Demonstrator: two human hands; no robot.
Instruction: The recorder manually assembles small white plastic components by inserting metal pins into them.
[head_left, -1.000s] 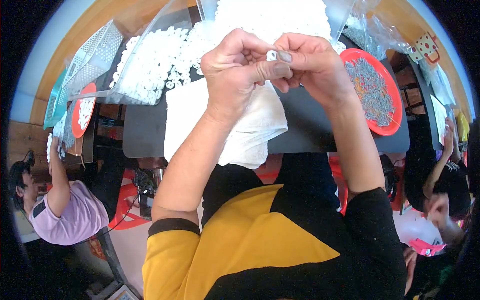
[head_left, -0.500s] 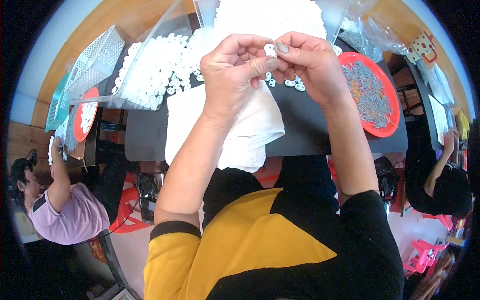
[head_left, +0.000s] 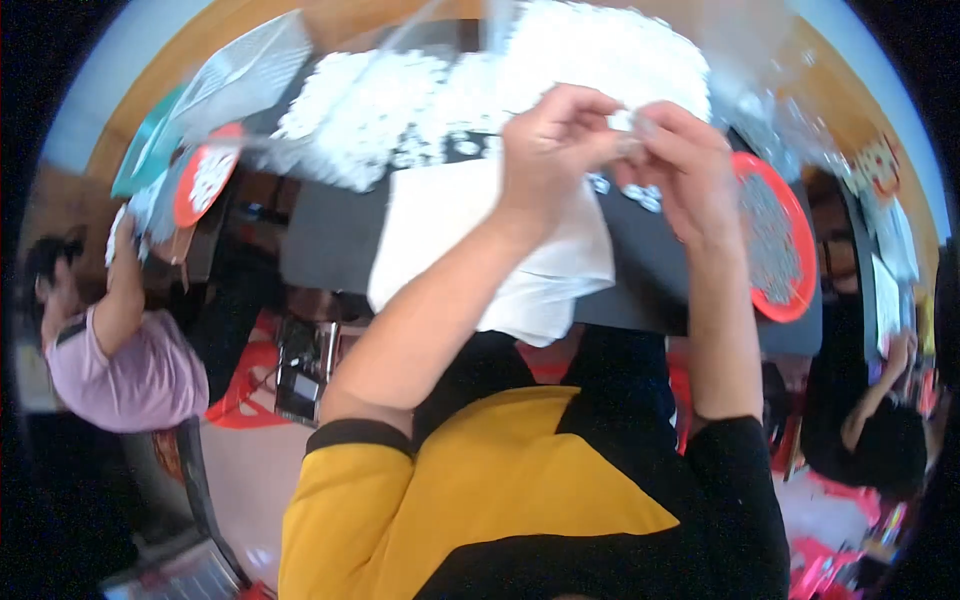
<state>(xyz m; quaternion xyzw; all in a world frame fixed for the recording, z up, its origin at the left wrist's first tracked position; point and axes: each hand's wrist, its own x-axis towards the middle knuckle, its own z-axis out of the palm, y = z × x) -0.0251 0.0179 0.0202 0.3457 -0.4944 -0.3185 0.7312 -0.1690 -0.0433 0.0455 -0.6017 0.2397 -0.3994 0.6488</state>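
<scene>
Over the dark table, my left hand (head_left: 550, 150) and my right hand (head_left: 692, 170) meet fingertip to fingertip. A small white piece (head_left: 622, 120) is pinched between them, blurred and mostly covered by the fingers; in the sharper earlier picture it is a rounded part with a hole. Below my left hand and wrist lies a folded white cloth (head_left: 435, 235). A few more white pieces (head_left: 645, 198) rest on the table under my right hand. Beside my right wrist stands a red plate (head_left: 809, 255) of thin grey metal pieces (head_left: 770, 235).
Behind my hands are a big heap of white pieces (head_left: 610, 55) and a second spread (head_left: 370, 95) by a clear bin wall. Clear plastic bags (head_left: 790, 130) lie at the far right. A person in a pink shirt (head_left: 135, 375) works at left, another in black (head_left: 885, 435) at right.
The whole view has shifted, so table, plate and hands appear farther right, with blur. My hands still pinch the white piece together; their hold looks much the same.
</scene>
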